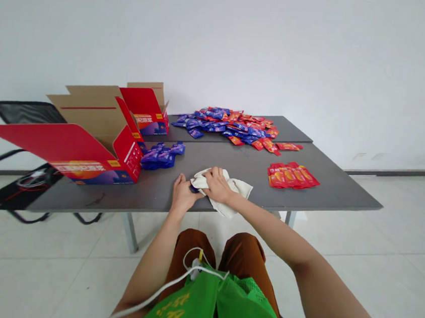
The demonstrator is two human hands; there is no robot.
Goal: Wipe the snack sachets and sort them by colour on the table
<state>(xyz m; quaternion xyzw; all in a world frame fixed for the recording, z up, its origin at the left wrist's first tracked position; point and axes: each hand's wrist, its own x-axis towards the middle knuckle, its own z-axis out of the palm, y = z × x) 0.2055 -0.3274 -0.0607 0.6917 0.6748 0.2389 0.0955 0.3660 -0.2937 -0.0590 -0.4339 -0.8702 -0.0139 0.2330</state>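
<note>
Near the table's front edge my left hand is closed on a blue sachet, of which only a small dark part shows. My right hand presses a white cloth against that sachet, with its fingers bent over the fabric. One end of the cloth hangs past the table edge. To the left lies a small stack of blue sachets. A row of overlapping red sachets lies to the right of my hands.
A mixed heap of blue and red sachets covers the back of the grey table. Open red cartons stand at the left with flaps raised. Behind them is a black folding chair. A white cable crosses my lap.
</note>
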